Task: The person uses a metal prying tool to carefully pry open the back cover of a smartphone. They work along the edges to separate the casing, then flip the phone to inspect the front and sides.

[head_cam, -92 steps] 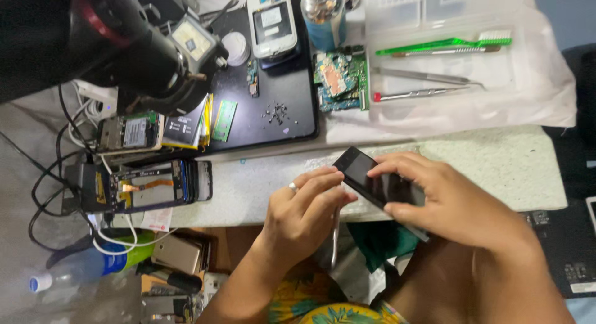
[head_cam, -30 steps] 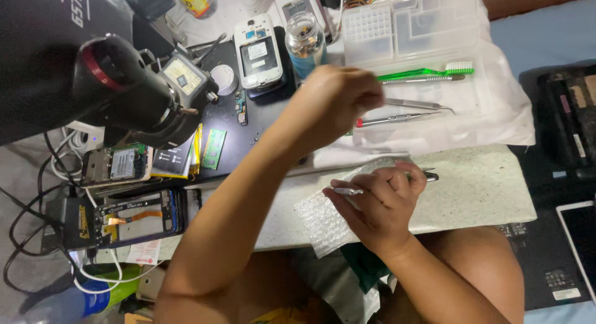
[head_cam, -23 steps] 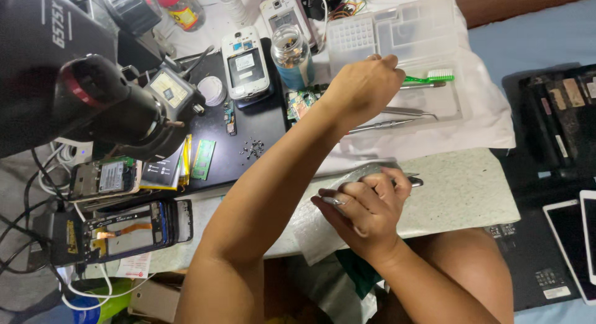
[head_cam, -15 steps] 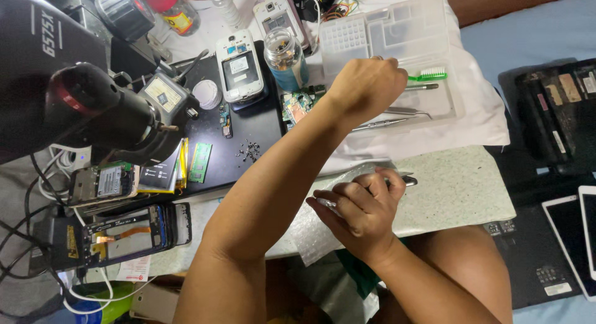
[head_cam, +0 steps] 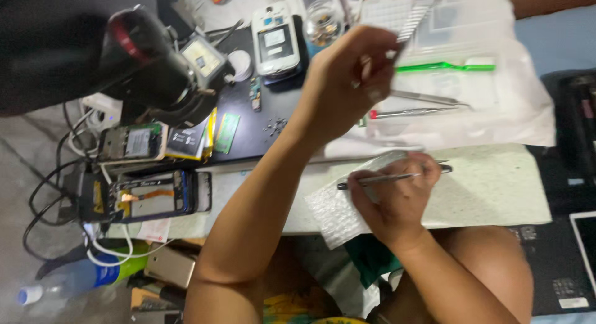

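Note:
My left hand point(head_cam: 347, 76) is raised over the back of the table, fingers pinched on a thin grey strip point(head_cam: 415, 17) that is blurred. My right hand point(head_cam: 394, 200) rests at the near table edge and grips a thin metal tool point(head_cam: 372, 181) lying sideways above a sheet of bubble wrap point(head_cam: 335, 215). A green toothbrush point(head_cam: 444, 67), metal tweezers point(head_cam: 428, 99) and a red-tipped tool point(head_cam: 406, 113) lie on white plastic just right of my left hand.
A black scope with a red ring point(head_cam: 143, 51) hangs over the left side. An opened phone point(head_cam: 155, 197) and circuit boards point(head_cam: 130, 143) lie beside a black mat point(head_cam: 267, 122). A white phone point(head_cam: 277, 41) lies at the back. Cables and a blue bottle point(head_cam: 81, 277) sit lower left.
My left hand has drawn back from the clear box at the rear and now holds a thin grey strip. My right hand keeps the metal tool at the bubble wrap.

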